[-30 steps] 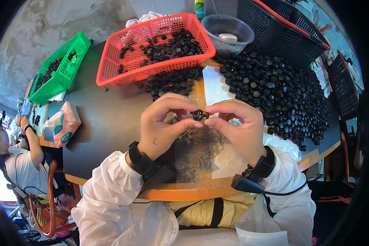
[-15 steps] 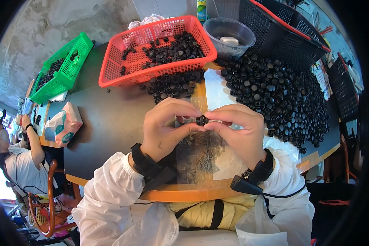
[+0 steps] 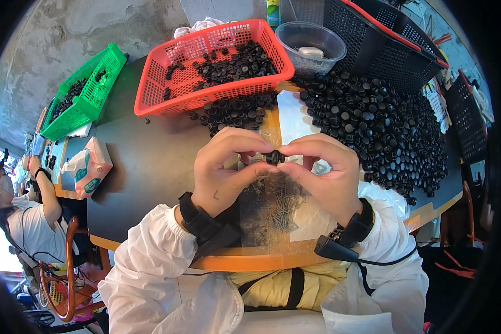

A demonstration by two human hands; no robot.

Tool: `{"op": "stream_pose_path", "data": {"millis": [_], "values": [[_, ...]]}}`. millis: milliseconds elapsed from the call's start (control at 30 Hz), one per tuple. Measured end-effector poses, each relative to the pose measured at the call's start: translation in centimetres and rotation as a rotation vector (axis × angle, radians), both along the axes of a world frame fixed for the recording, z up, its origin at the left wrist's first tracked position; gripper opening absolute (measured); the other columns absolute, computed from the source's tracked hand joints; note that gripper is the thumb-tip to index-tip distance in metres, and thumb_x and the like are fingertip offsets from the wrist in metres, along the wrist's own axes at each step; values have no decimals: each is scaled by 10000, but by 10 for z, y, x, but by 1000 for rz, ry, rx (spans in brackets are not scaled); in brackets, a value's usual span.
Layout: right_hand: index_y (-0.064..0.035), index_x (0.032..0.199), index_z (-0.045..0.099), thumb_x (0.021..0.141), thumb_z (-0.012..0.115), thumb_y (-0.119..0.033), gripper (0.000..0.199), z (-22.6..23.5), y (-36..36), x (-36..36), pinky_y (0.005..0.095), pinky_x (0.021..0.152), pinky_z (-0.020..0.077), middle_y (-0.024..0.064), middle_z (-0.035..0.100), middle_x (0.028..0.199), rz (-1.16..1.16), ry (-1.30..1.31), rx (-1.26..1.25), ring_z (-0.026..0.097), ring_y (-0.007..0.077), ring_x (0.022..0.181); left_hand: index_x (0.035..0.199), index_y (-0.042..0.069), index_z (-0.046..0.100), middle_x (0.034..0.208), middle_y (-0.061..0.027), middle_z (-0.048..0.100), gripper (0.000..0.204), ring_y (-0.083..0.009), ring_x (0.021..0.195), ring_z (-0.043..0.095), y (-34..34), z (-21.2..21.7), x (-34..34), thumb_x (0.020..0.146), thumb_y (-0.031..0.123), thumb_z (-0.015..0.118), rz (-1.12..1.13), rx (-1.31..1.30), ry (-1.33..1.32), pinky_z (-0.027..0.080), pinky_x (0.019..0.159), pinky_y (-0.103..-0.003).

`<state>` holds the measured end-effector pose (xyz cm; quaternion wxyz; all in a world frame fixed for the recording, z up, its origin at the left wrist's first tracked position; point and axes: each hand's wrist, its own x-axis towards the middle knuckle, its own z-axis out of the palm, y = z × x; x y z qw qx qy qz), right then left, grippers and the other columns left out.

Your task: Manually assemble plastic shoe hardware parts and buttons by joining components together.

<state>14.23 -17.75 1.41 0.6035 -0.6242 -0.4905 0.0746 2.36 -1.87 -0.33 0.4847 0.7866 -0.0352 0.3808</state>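
Far side of the dark round table (image 3: 145,167) there's a red plastic mesh basket (image 3: 167,83), a green plastic basket (image 3: 89,94) off left, a clear plastic tub (image 3: 312,42), and black crates (image 3: 389,39) far right. Tissue pack (image 3: 89,167) sits left.

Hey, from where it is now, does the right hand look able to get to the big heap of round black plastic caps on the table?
Probably yes. The right hand is pinching a small black part together with the left hand, but the heap of round black plastic caps lies just beyond it with nothing between.
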Motion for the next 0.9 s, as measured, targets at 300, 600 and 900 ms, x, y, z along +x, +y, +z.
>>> {"op": "stream_pose_path", "data": {"millis": [300, 600, 900], "values": [[-79, 955, 727, 731, 775, -31, 234, 0, 0, 0, 205, 542, 425, 30, 694, 912, 8, 14, 6, 499, 70, 577, 961, 64, 681, 957, -53, 674, 321, -157, 803, 586, -1, 3, -1, 675, 15, 818, 7, 18, -29, 476, 611, -256], [-100, 932, 722, 686, 799, -17, 271, -1, -2, 2, 205, 505, 417, 31, 696, 914, 59, -57, 57, 525, 69, 577, 939, 59, 672, 954, -61, 696, 302, -198, 828, 632, -3, 6, -1, 674, -24, 788, -8, 72, -51, 495, 666, -289], [-99, 927, 713, 694, 801, -11, 265, 2, -2, 1, 189, 482, 413, 36, 695, 911, 23, -241, 111, 579, 70, 631, 926, 58, 672, 926, -56, 715, 333, -225, 824, 673, -1, 12, -5, 626, -35, 782, 93, 308, -130, 493, 722, -316]]}}
